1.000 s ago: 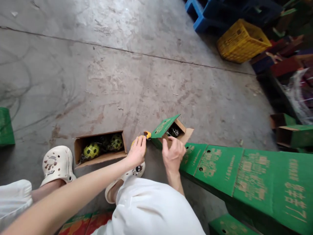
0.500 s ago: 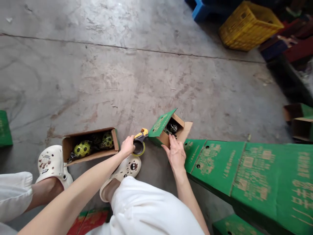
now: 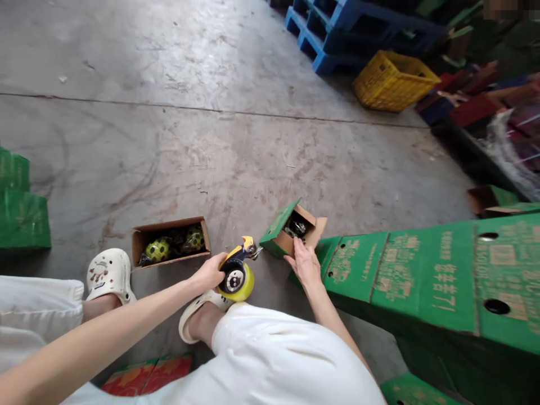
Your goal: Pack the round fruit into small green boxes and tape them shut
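Note:
My left hand is closed around a yellow and black tape dispenser, which carries a roll of yellow-green tape. Its head points at a small green carton standing with its top flaps spread. Dark, shiny wrapped things show inside that carton. My right hand lies on the carton's near side, fingers stretched over the edge of the opening. Left of the dispenser, an uncovered brown carton on the floor holds yellow-green balls with black dots in clear wrap.
A row of green cartons runs off to the right. More green boxes stand at the left edge. Blue pallets and a yellow crate are at the back right. White clogs and red boxes are near my legs.
The tape dispenser has turned, so its roll now faces up more and shows its hub. My right hand stays at the green carton. The view has shifted, revealing more pallets.

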### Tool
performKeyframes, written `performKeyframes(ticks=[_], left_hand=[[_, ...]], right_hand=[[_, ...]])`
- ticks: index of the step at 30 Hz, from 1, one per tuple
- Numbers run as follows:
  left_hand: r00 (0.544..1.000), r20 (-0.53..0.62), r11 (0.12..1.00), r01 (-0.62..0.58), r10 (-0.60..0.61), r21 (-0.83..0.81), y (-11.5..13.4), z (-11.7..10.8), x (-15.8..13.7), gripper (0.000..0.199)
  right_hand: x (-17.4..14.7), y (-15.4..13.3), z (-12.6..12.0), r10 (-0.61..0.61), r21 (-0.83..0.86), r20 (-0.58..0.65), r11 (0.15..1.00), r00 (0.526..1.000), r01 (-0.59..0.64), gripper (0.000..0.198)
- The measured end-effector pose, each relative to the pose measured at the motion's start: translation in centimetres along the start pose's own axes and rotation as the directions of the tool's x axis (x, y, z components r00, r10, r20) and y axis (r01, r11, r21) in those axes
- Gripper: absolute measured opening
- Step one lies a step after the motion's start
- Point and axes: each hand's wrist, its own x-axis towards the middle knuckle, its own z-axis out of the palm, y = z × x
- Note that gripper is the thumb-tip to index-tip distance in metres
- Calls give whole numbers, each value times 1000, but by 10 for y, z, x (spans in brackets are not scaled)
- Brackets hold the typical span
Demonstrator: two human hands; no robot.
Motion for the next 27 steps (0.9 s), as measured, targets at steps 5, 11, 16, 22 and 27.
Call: performKeyframes(ticks=[5, 11, 16, 22, 27], left_hand=[[998, 56, 970, 52, -40, -238, -9, -13, -46, 65], [994, 108, 922, 34, 8, -385, -22, -25, -106, 66], [979, 167, 908, -40, 120, -417, -35, -44, -154, 65], [972, 156, 877, -83, 177, -474, -54, -78, -182, 65], [963, 122, 834, -141, 241, -534, -65, -103, -187, 50]], right_hand=[[-40, -27, -5, 129, -4, 79, 992, 988, -129, 61], [-50, -30, -111, -30, 146, 327, 989, 944, -19, 61], [-42, -95, -241, -529, 491, 355, 807, 771, 328, 53], [-43, -224, -247, -651, 473, 281, 733, 705, 489, 30], [-33, -255, -235, -664, 495, 237, 710, 709, 500, 10]])
